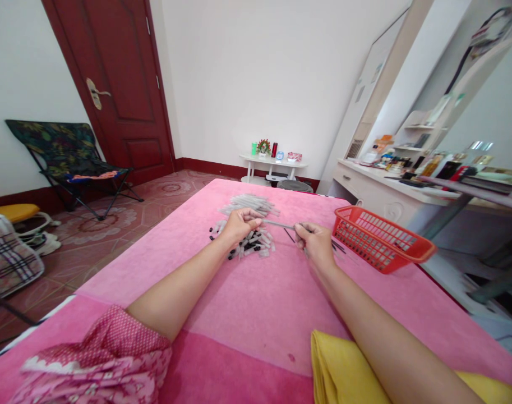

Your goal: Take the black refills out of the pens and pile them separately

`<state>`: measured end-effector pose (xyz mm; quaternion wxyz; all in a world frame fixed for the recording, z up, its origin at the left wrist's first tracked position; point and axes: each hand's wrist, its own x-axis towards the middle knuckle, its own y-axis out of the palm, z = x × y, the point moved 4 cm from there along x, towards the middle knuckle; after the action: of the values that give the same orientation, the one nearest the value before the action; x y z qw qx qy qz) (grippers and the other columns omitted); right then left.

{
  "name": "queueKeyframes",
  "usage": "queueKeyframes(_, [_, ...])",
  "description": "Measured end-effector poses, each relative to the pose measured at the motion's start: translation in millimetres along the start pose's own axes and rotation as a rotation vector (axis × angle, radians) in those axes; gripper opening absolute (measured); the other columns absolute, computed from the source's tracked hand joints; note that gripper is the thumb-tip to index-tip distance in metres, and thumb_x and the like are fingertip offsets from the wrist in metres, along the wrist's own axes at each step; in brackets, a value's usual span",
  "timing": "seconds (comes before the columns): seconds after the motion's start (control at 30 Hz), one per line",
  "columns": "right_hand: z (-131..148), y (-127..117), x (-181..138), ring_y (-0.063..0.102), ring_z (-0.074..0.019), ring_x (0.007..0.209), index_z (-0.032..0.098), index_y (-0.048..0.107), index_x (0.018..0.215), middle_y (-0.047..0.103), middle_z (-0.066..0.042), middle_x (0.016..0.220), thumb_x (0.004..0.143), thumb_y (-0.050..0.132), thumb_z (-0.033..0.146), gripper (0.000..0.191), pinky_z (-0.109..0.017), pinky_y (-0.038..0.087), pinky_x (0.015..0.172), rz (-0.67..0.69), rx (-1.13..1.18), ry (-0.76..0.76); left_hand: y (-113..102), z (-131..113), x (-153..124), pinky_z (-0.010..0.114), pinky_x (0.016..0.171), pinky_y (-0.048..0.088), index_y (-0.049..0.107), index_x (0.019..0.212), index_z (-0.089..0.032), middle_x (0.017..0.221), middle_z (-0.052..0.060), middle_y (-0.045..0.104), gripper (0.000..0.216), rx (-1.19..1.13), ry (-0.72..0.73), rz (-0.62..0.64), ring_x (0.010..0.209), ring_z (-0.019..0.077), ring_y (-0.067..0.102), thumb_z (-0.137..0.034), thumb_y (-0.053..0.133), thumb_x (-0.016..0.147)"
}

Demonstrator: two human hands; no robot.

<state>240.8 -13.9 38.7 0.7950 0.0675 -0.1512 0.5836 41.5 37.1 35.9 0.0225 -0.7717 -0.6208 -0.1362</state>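
Note:
My left hand (240,223) is closed around one end of a thin grey pen tube (277,224). My right hand (316,241) pinches the tube's other end, with thin dark rods beside its fingers. Both hands hover over a pink bed cover (247,303). Under my left hand lies a pile of small black and clear pen parts (251,245). Behind it sits a heap of grey tubes (250,203).
A red plastic basket (379,238) tilts at the bed's right edge. A yellow cushion (344,365) lies near my right forearm. A folding chair (66,157) and red door (112,84) stand at left, a white side table (272,165) behind, a dresser (390,188) at right.

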Motion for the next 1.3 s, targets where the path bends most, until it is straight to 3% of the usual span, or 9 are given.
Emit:
queueKeyframes(0.2, [-5.1, -2.3, 7.9, 0.033, -0.0059, 0.033, 0.017, 0.051, 0.055, 0.046, 0.005, 0.042, 0.064, 0.062, 0.037, 0.025, -0.020, 0.023, 0.035, 0.149, -0.058, 0.183, 0.4, -1.5, 5.1, 0.018, 0.047, 0.039, 0.063, 0.076, -0.011, 0.058, 0.002, 0.065, 0.013, 0.120, 0.079, 0.026, 0.046, 0.0077, 0.053, -0.015, 0.067, 0.064])
queueKeyframes(0.4, [20.2, 4.2, 11.3, 0.056, -0.0126, 0.059, 0.017, 0.065, 0.070, 0.064, -0.001, 0.063, 0.075, 0.054, 0.030, 0.018, -0.023, 0.042, 0.059, 0.407, -0.471, -0.159, 13.4, -7.9, 1.4, 0.019, 0.048, 0.040, 0.065, 0.085, -0.011, 0.065, 0.003, 0.067, 0.019, 0.177, 0.099, 0.101, 0.049, 0.0089, 0.055, -0.021, 0.065, 0.068])
queueKeyframes(0.47, [30.4, -6.7, 15.9, 0.059, -0.0146, 0.066, 0.020, 0.068, 0.078, 0.068, -0.002, 0.071, 0.076, 0.052, 0.028, 0.018, -0.024, 0.042, 0.062, 0.329, -0.677, -0.240, 15.0, -11.7, -0.3, 0.020, 0.051, 0.042, 0.066, 0.093, -0.012, 0.067, 0.003, 0.067, 0.026, 0.195, 0.119, 0.122, 0.052, 0.0100, 0.057, -0.024, 0.065, 0.070])
queueKeyframes(0.57, [48.3, -44.8, 26.5, 0.061, -0.0184, 0.078, 0.023, 0.070, 0.093, 0.071, -0.003, 0.086, 0.078, 0.053, 0.029, 0.024, -0.026, 0.041, 0.065, 0.011, -0.948, -0.290, 2.1, -13.3, 4.9, 0.021, 0.053, 0.043, 0.066, 0.099, -0.012, 0.066, 0.003, 0.067, 0.031, 0.243, 0.148, 0.041, 0.052, 0.0107, 0.057, -0.025, 0.064, 0.070])
queueKeyframes(0.73, [59.2, -121.7, 36.6, 0.061, -0.0261, 0.083, 0.026, 0.069, 0.105, 0.070, -0.011, 0.094, 0.080, 0.049, 0.042, 0.035, -0.031, 0.035, 0.059, -0.426, -1.280, -0.116, -49.5, -0.3, 24.3, 0.023, 0.054, 0.045, 0.068, 0.087, -0.009, 0.068, 0.006, 0.069, 0.025, 0.263, 0.130, -0.207, 0.055, 0.0128, 0.060, -0.027, 0.063, 0.069])
queueKeyframes(0.87, [45.0, -154.5, 39.8, 0.061, -0.0280, 0.084, 0.028, 0.069, 0.105, 0.069, -0.014, 0.097, 0.079, 0.050, 0.044, 0.036, -0.033, 0.032, 0.058, -0.499, -1.364, 0.066, -90.8, 11.6, 32.8, 0.024, 0.057, 0.046, 0.069, 0.083, -0.009, 0.068, 0.008, 0.069, 0.026, 0.343, 0.144, -0.368, 0.056, 0.0131, 0.060, -0.029, 0.064, 0.067])
queueKeyframes(1.0, [31.8, -158.8, 41.9, 0.060, -0.0276, 0.081, 0.028, 0.069, 0.106, 0.069, -0.013, 0.095, 0.077, 0.052, 0.042, 0.037, -0.033, 0.034, 0.059, -0.475, -1.352, 0.085, -115.7, 21.9, 35.8, 0.024, 0.057, 0.046, 0.069, 0.082, -0.010, 0.070, 0.009, 0.070, 0.027, 0.395, 0.139, -0.450, 0.056, 0.0132, 0.059, -0.031, 0.063, 0.067])
queueKeyframes(1.2, [26.6, -155.0, 44.1, 0.058, -0.0261, 0.075, 0.025, 0.071, 0.104, 0.069, -0.013, 0.089, 0.075, 0.054, 0.038, 0.036, -0.034, 0.037, 0.061, -0.507, -1.278, 0.032, -123.5, 31.7, 37.8, 0.025, 0.061, 0.047, 0.070, 0.082, -0.011, 0.071, 0.009, 0.071, 0.030, 0.396, 0.115, -0.456, 0.059, 0.0145, 0.061, -0.034, 0.065, 0.064])
queueKeyframes(1.3, [22.2, -160.7, 48.9, 0.057, -0.0216, 0.071, 0.016, 0.072, 0.097, 0.069, -0.012, 0.080, 0.077, 0.050, 0.034, 0.035, -0.030, 0.037, 0.061, -0.580, -1.026, 0.000, -122.2, 32.0, 37.7, 0.026, 0.062, 0.048, 0.070, 0.082, -0.011, 0.070, 0.008, 0.071, 0.031, 0.390, 0.105, -0.447, 0.060, 0.0148, 0.062, -0.035, 0.066, 0.063])
